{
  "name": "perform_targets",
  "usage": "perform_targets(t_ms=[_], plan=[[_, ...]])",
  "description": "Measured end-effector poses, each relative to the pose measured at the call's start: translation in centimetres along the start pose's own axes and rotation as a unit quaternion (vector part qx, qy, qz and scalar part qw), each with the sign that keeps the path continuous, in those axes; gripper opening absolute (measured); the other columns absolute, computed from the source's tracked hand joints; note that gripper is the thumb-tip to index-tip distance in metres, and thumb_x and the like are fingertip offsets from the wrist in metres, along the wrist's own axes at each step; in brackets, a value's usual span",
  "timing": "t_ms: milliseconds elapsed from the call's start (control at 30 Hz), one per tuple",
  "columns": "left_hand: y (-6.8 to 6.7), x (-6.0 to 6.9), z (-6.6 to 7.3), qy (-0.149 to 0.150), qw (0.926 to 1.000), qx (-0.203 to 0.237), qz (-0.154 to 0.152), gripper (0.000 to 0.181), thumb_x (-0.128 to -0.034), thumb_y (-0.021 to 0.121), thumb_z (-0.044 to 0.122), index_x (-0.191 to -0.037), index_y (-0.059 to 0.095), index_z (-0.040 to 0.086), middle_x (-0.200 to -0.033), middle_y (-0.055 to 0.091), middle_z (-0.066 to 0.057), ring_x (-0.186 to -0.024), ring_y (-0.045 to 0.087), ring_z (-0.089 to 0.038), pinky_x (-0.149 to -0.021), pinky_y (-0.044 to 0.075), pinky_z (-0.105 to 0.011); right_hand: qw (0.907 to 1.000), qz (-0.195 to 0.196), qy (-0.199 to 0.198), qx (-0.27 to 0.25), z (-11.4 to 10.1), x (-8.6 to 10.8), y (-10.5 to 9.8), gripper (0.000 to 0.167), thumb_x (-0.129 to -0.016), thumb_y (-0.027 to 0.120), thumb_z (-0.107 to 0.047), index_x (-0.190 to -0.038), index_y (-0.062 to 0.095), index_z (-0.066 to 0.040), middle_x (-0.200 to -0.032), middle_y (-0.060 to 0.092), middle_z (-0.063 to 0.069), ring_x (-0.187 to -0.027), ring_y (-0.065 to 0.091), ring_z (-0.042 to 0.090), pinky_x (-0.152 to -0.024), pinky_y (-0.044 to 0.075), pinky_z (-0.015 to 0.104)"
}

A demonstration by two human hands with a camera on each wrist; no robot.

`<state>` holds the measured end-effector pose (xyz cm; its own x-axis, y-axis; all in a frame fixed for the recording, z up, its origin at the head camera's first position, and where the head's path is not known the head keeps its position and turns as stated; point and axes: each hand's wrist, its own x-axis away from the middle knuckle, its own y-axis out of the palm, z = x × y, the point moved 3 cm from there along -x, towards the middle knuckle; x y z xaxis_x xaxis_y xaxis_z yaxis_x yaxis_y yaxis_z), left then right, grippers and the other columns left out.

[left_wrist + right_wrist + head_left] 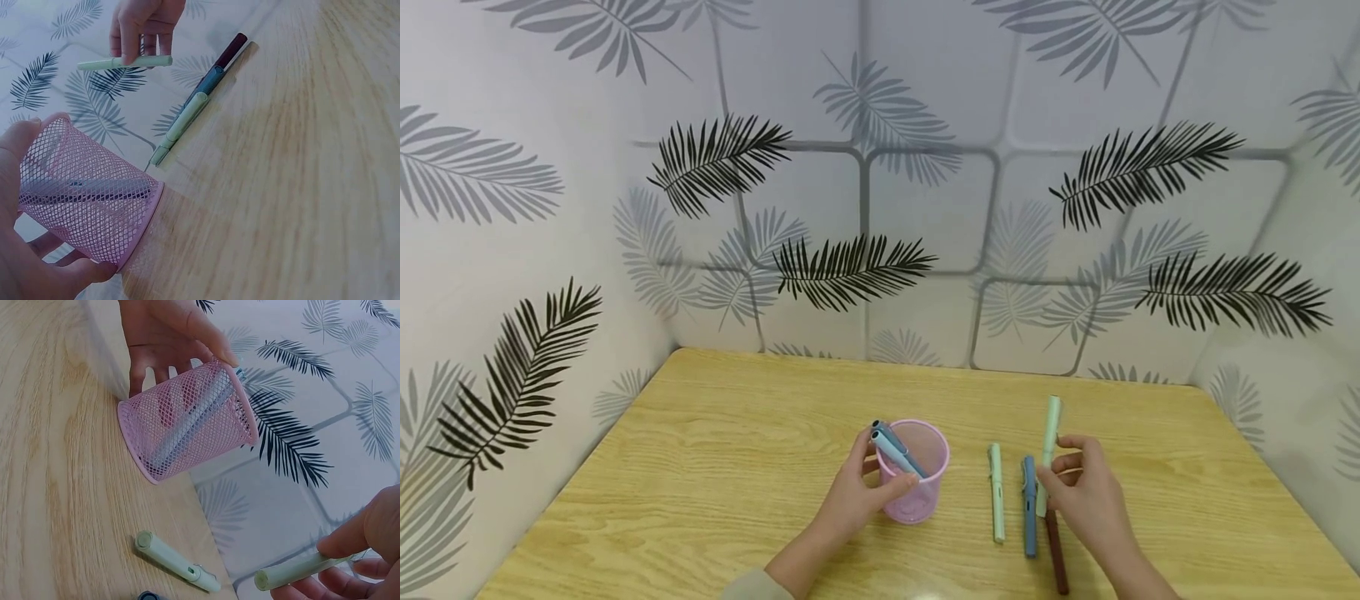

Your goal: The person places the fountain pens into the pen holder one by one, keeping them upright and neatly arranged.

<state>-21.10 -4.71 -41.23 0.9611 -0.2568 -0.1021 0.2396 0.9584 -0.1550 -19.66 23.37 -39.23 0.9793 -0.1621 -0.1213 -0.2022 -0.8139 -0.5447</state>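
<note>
My left hand [853, 498] grips a pink mesh pen cup [913, 505], thumb at its rim and fingers around its far side. Two pens, a light blue one [891, 452] and a darker blue one [880, 427], lean inside the cup. With thumb and fingers, my right hand [1092, 493] pinches a light green pen [1052, 421]; the left wrist view shows this pen raised above the table. On the table beneath and beside that hand lie another light green pen [997, 498], a blue pen [1029, 521] and a dark brown pen [1057, 562], roughly side by side.
The wood-grain table [737, 433] meets a leaf-patterned wall [925, 321] at its back edge. Similar patterned surfaces stand at left and right. The loose pens lie to the right of the cup.
</note>
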Motion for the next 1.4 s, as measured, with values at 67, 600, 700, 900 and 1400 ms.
perform_targets(t_ms=[67,600,700,900,1400], plan=[[0.0,-0.2,-0.4,0.002,1.0000,0.002,-0.001,0.076,-0.0806,0.073,0.028,-0.143,0.030,0.015,-0.126,0.041,-0.017,-0.116,0.043,-0.038,-0.084,0.047,-0.045,0.9999,0.003,-0.010,-0.007,-0.4,-0.1,0.2,0.048,-0.088,0.063,-0.010,-0.127,0.036,0.001,-0.097,0.054,0.016,-0.079,0.058,0.022,-0.057,0.053,0.030],[0.2,-1.3,-3.1,0.003,0.9998,-0.010,0.016,0.079,-0.0789,0.074,0.034,-0.143,0.029,0.024,-0.126,0.041,-0.011,-0.115,0.045,-0.033,-0.082,0.048,-0.043,0.9927,0.031,-0.107,-0.047,-2.7,0.0,2.3,0.043,-0.086,0.064,-0.001,-0.122,0.040,-0.001,-0.096,0.055,0.014,-0.083,0.057,0.023,-0.058,0.051,0.024],[0.2,-1.0,-2.2,0.002,0.9999,-0.008,0.015,0.080,-0.0792,0.074,0.032,-0.143,0.029,0.018,-0.125,0.042,-0.012,-0.115,0.045,-0.035,-0.082,0.048,-0.045,0.9905,0.029,-0.122,-0.055,-3.2,0.0,2.7,0.044,-0.086,0.064,-0.001,-0.123,0.040,-0.002,-0.095,0.055,0.013,-0.082,0.058,0.022,-0.058,0.052,0.023],[0.0,-0.1,-0.1,0.002,0.9999,-0.005,0.011,0.077,-0.0802,0.073,0.028,-0.142,0.031,0.013,-0.124,0.042,-0.016,-0.115,0.044,-0.037,-0.083,0.048,-0.044,0.9874,0.031,-0.139,-0.069,-4.2,-0.3,3.4,0.044,-0.084,0.064,0.003,-0.121,0.041,-0.002,-0.091,0.056,0.012,-0.080,0.058,0.021,-0.057,0.052,0.024],[0.1,0.1,0.2,0.011,0.9999,-0.003,0.008,0.073,-0.0812,0.072,0.027,-0.142,0.032,0.016,-0.124,0.041,-0.016,-0.115,0.043,-0.038,-0.083,0.048,-0.046,0.9703,0.058,-0.188,-0.141,-6.7,-0.8,4.8,0.044,-0.081,0.066,0.007,-0.118,0.044,-0.002,-0.090,0.056,0.011,-0.076,0.057,0.014,-0.056,0.053,0.025]])
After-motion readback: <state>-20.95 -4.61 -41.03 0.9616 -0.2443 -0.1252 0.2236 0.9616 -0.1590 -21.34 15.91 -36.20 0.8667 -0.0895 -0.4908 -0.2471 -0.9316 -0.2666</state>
